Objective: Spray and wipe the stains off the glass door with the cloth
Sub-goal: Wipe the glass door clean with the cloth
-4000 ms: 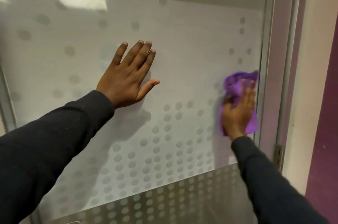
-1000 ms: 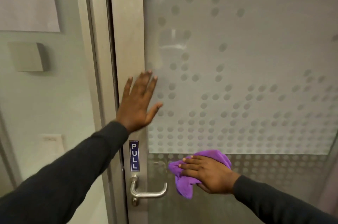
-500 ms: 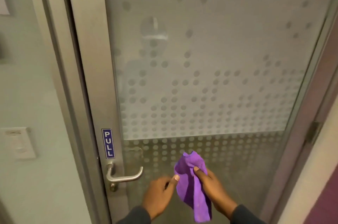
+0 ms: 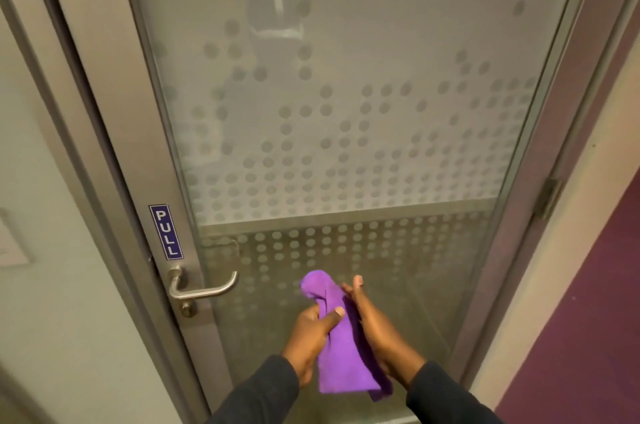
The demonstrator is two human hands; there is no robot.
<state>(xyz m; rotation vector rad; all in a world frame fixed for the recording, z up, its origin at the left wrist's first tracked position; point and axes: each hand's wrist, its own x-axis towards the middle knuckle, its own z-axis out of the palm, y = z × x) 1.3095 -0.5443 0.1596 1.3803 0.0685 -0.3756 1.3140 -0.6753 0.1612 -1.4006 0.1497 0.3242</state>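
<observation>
Glass door (image 4: 346,94), frosted, dotted; soft cloth (image 4: 341,351)

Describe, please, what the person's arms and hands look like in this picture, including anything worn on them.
Both arms are covered in long, plain dark charcoal sleeves, the left sleeve and the right sleeve, each ending at the wrist. The left hand and the right hand are bare: no gloves, rings or watch show. The fingernails are short and unpainted.

Office-type corridor; indicated by metal-framed frosted glass door with dot pattern (image 4: 346,112); blue "PULL" label (image 4: 166,231); brushed steel lever handle (image 4: 202,288); purple carpet floor (image 4: 588,319).
</observation>
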